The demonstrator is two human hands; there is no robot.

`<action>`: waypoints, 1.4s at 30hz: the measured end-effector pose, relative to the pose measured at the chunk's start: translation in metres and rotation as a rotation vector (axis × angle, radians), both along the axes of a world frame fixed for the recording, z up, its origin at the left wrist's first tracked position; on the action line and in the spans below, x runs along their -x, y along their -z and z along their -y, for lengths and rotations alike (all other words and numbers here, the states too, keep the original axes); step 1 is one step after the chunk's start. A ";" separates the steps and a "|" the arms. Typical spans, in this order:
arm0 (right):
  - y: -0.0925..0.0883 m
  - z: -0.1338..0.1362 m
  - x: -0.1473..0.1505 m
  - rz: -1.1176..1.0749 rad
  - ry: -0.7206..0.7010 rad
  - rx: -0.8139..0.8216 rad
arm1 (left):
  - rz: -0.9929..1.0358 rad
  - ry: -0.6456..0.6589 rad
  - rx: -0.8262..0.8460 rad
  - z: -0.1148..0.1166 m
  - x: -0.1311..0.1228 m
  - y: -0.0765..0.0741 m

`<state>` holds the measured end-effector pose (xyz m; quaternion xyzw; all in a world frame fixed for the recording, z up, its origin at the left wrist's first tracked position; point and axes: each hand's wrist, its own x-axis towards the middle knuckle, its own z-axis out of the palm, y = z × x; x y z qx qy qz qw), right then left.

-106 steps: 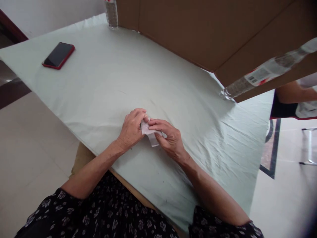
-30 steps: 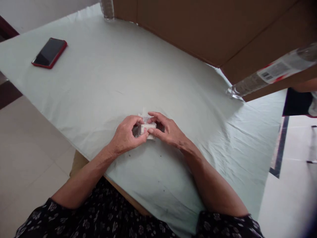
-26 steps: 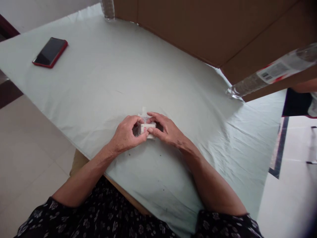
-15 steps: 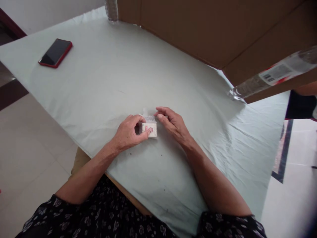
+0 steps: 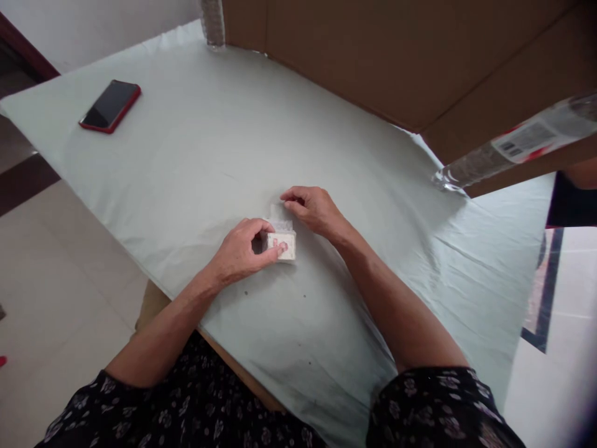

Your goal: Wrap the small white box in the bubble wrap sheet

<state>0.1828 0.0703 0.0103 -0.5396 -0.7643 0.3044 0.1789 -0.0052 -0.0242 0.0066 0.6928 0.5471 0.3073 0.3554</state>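
Observation:
My left hand (image 5: pixel 237 252) is closed around a small whitish box (image 5: pixel 290 242) with red print, which sits low on the cloth near the table's front edge. Its thumb lies across the printed face. Behind the box, a piece of clear, crinkled plastic wrap (image 5: pixel 278 213) sticks out away from me. My right hand (image 5: pixel 313 208) is at the far right end of that wrap, thumb and fingertips pinched together at its edge. The fingertips are too small to show exactly how much of it they grip.
A pale green cloth (image 5: pixel 186 155) covers the table. At the far left lies a phone in a red case (image 5: pixel 112 106). A large cardboard box (image 5: pixel 354 62) with clear tape stands at the back right. Part of another person's arm (image 5: pixel 581 174) shows at the right edge.
My right hand has moved away from me and slightly left, its fingers closing at the wrap's far end. My left hand keeps its hold on the box. The view has shifted slightly.

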 end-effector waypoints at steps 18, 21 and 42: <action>-0.014 -0.015 0.022 0.145 -0.106 -0.008 | 0.026 0.030 -0.003 -0.001 0.001 -0.001; -0.013 -0.014 0.021 0.085 -0.111 0.001 | 0.022 0.024 -0.006 -0.001 0.001 -0.002; -0.028 -0.004 0.018 0.133 -0.321 0.091 | 0.015 0.028 0.013 -0.001 0.002 0.000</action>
